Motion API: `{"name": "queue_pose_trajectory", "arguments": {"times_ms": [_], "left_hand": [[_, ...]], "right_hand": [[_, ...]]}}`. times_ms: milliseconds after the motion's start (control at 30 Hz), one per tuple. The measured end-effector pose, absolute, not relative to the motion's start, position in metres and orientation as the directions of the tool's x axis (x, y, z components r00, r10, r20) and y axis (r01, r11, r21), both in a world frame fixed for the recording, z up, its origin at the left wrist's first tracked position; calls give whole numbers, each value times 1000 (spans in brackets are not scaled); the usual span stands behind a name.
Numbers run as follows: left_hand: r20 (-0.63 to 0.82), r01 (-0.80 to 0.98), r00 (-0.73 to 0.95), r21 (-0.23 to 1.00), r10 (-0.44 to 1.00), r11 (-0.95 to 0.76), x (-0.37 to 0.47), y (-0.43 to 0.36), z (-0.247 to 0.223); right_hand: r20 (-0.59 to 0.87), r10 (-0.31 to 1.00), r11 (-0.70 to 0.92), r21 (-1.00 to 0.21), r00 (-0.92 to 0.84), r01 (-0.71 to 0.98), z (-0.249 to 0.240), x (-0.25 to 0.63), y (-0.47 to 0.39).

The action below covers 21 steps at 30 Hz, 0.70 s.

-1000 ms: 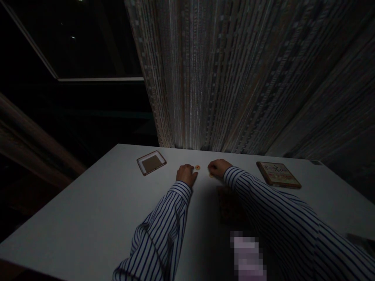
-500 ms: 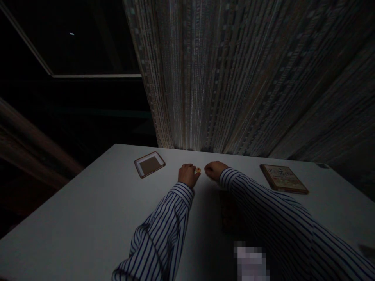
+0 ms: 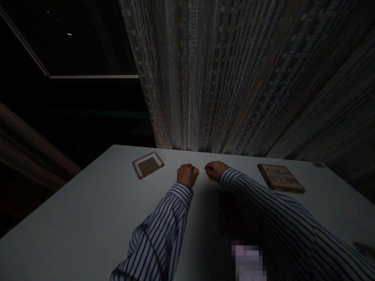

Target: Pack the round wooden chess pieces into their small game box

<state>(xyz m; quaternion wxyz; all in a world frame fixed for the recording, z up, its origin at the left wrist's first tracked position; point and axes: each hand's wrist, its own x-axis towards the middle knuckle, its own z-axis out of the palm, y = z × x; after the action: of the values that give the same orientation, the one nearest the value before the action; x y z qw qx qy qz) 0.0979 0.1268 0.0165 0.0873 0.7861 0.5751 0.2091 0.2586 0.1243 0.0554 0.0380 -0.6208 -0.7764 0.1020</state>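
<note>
Narrow navy stripes run lengthwise down the person's white left sleeve (image 3: 159,226) at seven o'clock, its fabric creased toward the elbow, and the matching right sleeve (image 3: 278,208) at four o'clock, where a seam-like line crosses the cloth. Striped cuffs (image 3: 181,192) encircle both wrists, leaving the hands (image 3: 186,174) bare.

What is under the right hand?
A thin pale edge shows beneath the right hand, perhaps a disc's; the hand covers the rest, so its shape and marking cannot be seen.
</note>
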Motion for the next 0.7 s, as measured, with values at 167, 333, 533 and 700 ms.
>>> {"name": "queue_pose_trajectory", "arguments": {"times_ms": [167,333,533,700], "left_hand": [[269,842,230,426,935,-330,97,121,23],[365,809,242,436,899,-395,95,114,31],[426,798,254,414,868,-437,93,104,42],[466,786,264,403,844,-469,91,93,50]], "right_hand": [[-54,973,208,-221,-225,953,63,261,120],[-39,970,223,-237,-238,946,71,264,113],[-2,968,241,-259,-250,935,82,268,104],[46,971,237,-292,-234,927,89,272,90]]}}
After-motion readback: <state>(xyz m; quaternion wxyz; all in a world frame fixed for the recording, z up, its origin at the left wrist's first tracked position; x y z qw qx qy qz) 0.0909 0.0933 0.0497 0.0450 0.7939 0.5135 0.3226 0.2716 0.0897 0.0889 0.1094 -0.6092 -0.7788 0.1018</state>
